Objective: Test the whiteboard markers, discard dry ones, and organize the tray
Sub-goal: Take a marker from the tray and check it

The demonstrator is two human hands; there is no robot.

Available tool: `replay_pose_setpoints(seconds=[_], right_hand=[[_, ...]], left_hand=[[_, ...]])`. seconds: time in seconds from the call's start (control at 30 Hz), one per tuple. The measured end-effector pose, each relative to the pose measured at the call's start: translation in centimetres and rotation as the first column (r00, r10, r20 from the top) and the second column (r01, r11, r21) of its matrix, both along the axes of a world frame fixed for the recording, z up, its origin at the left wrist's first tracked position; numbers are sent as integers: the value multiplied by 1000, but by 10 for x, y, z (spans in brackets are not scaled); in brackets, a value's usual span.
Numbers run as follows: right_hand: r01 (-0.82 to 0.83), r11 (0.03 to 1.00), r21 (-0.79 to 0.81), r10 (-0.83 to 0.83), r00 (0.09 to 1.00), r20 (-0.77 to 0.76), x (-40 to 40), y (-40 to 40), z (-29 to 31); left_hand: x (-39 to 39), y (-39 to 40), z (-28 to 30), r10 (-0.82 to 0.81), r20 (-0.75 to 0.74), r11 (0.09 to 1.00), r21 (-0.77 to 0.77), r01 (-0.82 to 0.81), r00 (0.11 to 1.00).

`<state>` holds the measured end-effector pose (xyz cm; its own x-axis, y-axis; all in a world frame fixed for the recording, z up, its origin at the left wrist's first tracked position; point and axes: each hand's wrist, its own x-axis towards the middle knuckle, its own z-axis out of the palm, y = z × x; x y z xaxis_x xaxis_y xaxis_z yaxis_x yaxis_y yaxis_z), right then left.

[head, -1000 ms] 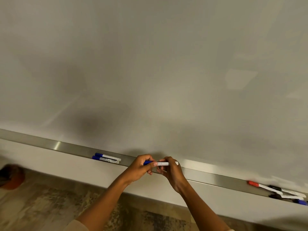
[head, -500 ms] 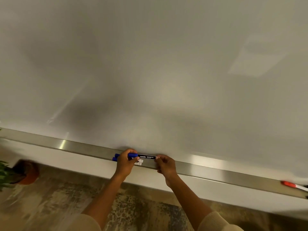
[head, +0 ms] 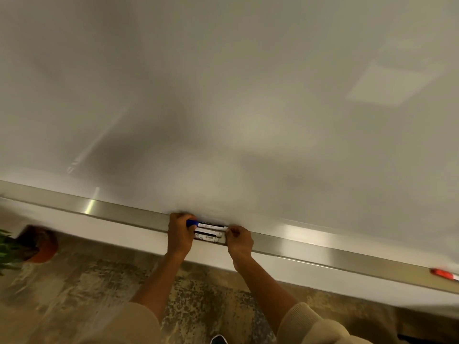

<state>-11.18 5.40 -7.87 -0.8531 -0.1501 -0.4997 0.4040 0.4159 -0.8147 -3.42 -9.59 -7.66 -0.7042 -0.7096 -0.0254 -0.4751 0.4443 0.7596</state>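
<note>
Left hand (head: 179,238) pinching blue marker (head: 206,223) cap end, right hand (head: 239,240) pinching tail, over tray (head: 323,252); light, stiff, slick barrel.

Person's wearing beige knit top w/ ribbed cuffs, sleeves bunching well back from fingers, forearms showing bare. Left hand (head: 179,236) & right hand (head: 239,242) wearing nothing.
</note>
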Motion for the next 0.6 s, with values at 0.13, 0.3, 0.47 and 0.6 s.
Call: replay_pose_setpoints(seconds=[0.13,0.3,0.47,0.6], right_hand=[[-19,1000,18,20,1000,-15,-2,1,-2],[3,1000,-2,-3,1000,-25,-5,13,-1],[6,998,62,3,989,-147,-8,47,5],[-14,988,155,53,967,-251,-11,93,12]], left_hand=[[6,2,1,-1,-24,997,-81,-1,1000],[6,16,4,-32,-115,984,-177,11,993],[1,59,-6,-160,-114,953,-278,123,981],[-9,101,-10,-301,-77,898,-357,255,950]])
